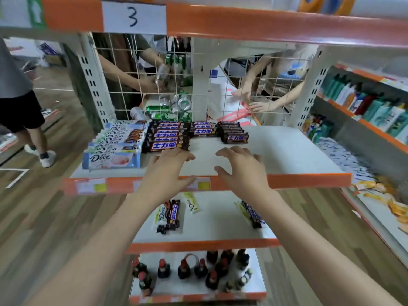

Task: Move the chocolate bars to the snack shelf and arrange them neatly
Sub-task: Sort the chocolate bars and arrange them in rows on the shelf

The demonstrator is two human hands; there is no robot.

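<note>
Hands are hovering mid-frame, left hand point(171, 164) and right hand point(239, 165) with fingers apart, over the snack shelf point(287, 151) carrying chocolate bars point(167, 135).

Hidden, cropped and blurred parts of the shelf view

The rear bars in the row of Dove bars point(114, 140) are overlapped by those in front, so only edges are seen. The loose bars on the lower shelf point(169, 215) are partly covered by the left forearm point(123, 219), and another bar point(251, 214) by the right forearm point(284, 217). The bottles point(194, 270) on the bottom shelf are blurred, labels unreadable. The price tags point(91, 186) are too smeared to be read. The people behind the wire grid point(154, 69) are cut off above.
</note>
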